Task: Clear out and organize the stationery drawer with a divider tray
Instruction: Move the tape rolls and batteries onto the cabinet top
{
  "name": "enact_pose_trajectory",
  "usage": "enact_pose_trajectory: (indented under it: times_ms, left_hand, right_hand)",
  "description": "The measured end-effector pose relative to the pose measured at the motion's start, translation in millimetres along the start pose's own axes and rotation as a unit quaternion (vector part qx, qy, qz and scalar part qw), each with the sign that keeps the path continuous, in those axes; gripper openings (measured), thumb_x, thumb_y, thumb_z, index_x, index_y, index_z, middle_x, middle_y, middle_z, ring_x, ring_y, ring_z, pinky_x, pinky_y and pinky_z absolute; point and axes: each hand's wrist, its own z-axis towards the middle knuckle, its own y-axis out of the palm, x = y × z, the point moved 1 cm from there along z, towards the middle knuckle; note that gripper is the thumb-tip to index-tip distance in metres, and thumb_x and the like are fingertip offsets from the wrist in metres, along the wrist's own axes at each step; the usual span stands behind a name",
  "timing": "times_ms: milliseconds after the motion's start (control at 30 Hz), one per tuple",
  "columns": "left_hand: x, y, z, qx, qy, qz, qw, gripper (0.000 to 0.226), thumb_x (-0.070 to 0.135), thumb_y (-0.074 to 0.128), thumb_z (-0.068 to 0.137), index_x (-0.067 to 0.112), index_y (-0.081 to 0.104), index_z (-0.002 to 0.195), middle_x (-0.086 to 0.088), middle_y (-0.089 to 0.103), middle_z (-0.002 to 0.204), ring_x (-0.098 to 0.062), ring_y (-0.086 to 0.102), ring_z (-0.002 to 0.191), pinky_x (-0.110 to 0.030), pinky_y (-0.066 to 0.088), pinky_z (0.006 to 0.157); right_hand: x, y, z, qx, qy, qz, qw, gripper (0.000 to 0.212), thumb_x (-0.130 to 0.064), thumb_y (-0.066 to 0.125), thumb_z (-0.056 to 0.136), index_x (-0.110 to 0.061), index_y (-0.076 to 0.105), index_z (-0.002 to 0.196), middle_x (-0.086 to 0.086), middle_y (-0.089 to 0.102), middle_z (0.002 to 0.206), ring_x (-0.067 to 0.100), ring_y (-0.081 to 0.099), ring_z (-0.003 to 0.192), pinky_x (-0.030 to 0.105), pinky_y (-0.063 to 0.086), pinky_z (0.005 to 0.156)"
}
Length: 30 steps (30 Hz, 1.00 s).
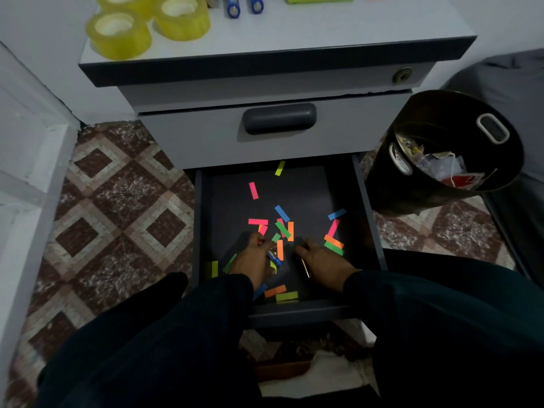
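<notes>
Bottom drawer (365, 201) is pulled out, floor littered with coloured sticky flags (282, 228), mostly mid-drawer, with strays at the back, both sides and the front lip. Left hand (253, 260) is down among them, fingers curled round what looks like a small blue marker or pen (274, 258) (dim, can't be sure). Right hand (323, 260) lies palm-down on the drawer floor with a thin yellow stick, possibly a pencil (305, 267), under it; can't tell if it's gripped or just covered. To do this step well: lift the solid items out first and park them on the cabinet top (323, 28) beside the tape rolls (147, 25), then sweep the flags into one pile with a flat palm, not pinching one by one. Check the corners. Scrap goes in the bin (426, 184) on the right. No divider tray in view.
</notes>
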Motion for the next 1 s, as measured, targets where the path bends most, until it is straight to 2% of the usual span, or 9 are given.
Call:
enact_pose_trajectory:
  times_ms: [67, 167, 267, 367, 467, 533, 667, 833, 1000]
  left_hand:
    - [0.8, 1.3, -0.5, 0.006, 0.004, -0.009, 1.000, 0.053, 0.009, 0.066, 0.084, 0.023, 0.049, 0.132, 0.001, 0.027, 0.143, -0.017, 0.044, 0.123, -0.022, 0.036, 0.105]
    - [3.3, 3.4, -1.9, 0.016, 0.030, -0.003, 0.999, 0.040, 0.007, 0.058, 0.090, 0.021, 0.056, 0.127, 0.001, 0.028, 0.143, -0.015, 0.040, 0.126, -0.011, 0.027, 0.095]
    - [5.3, 4.7, -1.7, 0.016, 0.031, -0.010, 0.999, 0.033, 0.008, 0.056, 0.091, 0.019, 0.061, 0.122, 0.000, 0.029, 0.144, -0.016, 0.039, 0.128, -0.015, 0.028, 0.103]
    - [4.7, 3.8, -1.7, 0.013, 0.013, -0.016, 1.000, 0.030, 0.011, 0.058, 0.091, 0.017, 0.062, 0.120, -0.002, 0.034, 0.142, -0.015, 0.042, 0.124, -0.011, 0.029, 0.095]
    - [6.9, 5.0, -2.6, -0.010, 0.005, -0.003, 1.000, 0.043, 0.015, 0.065, 0.085, 0.019, 0.056, 0.127, -0.002, 0.031, 0.143, -0.018, 0.038, 0.129, -0.024, 0.030, 0.108]
    - [9.8, 5.3, -3.4, -0.020, 0.001, 0.007, 1.000, 0.047, 0.017, 0.068, 0.084, 0.020, 0.054, 0.129, -0.001, 0.029, 0.144, -0.019, 0.036, 0.131, -0.029, 0.030, 0.111]
    - [9.4, 4.3, -3.8, -0.009, 0.011, 0.023, 1.000, 0.041, 0.015, 0.065, 0.086, 0.020, 0.055, 0.125, -0.001, 0.027, 0.145, -0.018, 0.039, 0.128, -0.021, 0.032, 0.102]
    - [9.2, -1.1, -5.0, 0.004, 0.001, 0.038, 0.999, 0.042, 0.007, 0.055, 0.091, 0.019, 0.050, 0.131, -0.002, 0.013, 0.154, -0.021, 0.037, 0.132, -0.027, 0.035, 0.106]
    - [8.3, -0.5, -2.2, -0.002, -0.004, 0.046, 0.999, 0.047, 0.006, 0.053, 0.091, 0.022, 0.046, 0.135, -0.002, 0.022, 0.151, -0.021, 0.034, 0.134, -0.031, 0.032, 0.111]
  right_hand:
    - [0.0, -0.2, 0.4, 0.001, 0.000, -0.001, 1.000, 0.065, -0.017, 0.054, 0.093, -0.022, 0.021, 0.148, 0.013, 0.018, 0.153, 0.028, 0.040, 0.132, 0.038, 0.041, 0.107]
    - [-0.3, 0.0, 0.7, -0.006, 0.004, 0.002, 1.000, 0.066, -0.017, 0.054, 0.093, -0.021, 0.019, 0.149, 0.014, 0.014, 0.154, 0.029, 0.036, 0.135, 0.039, 0.038, 0.110]
    - [0.1, 0.1, 0.7, -0.006, 0.005, -0.001, 1.000, 0.066, -0.017, 0.053, 0.093, -0.021, 0.018, 0.150, 0.014, 0.014, 0.155, 0.029, 0.036, 0.135, 0.038, 0.038, 0.110]
    - [-0.4, -0.8, 0.5, -0.007, 0.006, 0.003, 1.000, 0.067, -0.016, 0.053, 0.093, -0.020, 0.018, 0.150, 0.014, 0.012, 0.155, 0.029, 0.035, 0.136, 0.037, 0.037, 0.111]
    - [-0.6, -1.1, 0.6, -0.005, 0.010, 0.008, 1.000, 0.068, -0.016, 0.055, 0.092, -0.021, 0.018, 0.150, 0.013, 0.011, 0.156, 0.029, 0.035, 0.135, 0.037, 0.037, 0.110]
    - [-1.0, -0.8, 0.4, -0.005, 0.012, 0.012, 1.000, 0.069, -0.016, 0.055, 0.092, -0.021, 0.017, 0.150, 0.013, 0.010, 0.156, 0.028, 0.035, 0.135, 0.038, 0.038, 0.110]
    - [-0.3, 1.2, 1.1, 0.009, 0.008, 0.010, 1.000, 0.067, -0.016, 0.055, 0.092, -0.021, 0.020, 0.149, 0.013, 0.014, 0.155, 0.028, 0.039, 0.133, 0.037, 0.040, 0.108]
    - [-0.2, 2.7, 3.8, 0.008, 0.013, 0.012, 1.000, 0.068, -0.015, 0.055, 0.092, -0.021, 0.018, 0.149, 0.013, 0.014, 0.154, 0.028, 0.038, 0.133, 0.037, 0.040, 0.108]
    - [-2.3, -0.2, 3.7, 0.001, 0.018, 0.013, 1.000, 0.068, -0.014, 0.055, 0.092, -0.021, 0.019, 0.149, 0.013, 0.013, 0.155, 0.029, 0.038, 0.134, 0.037, 0.041, 0.108]
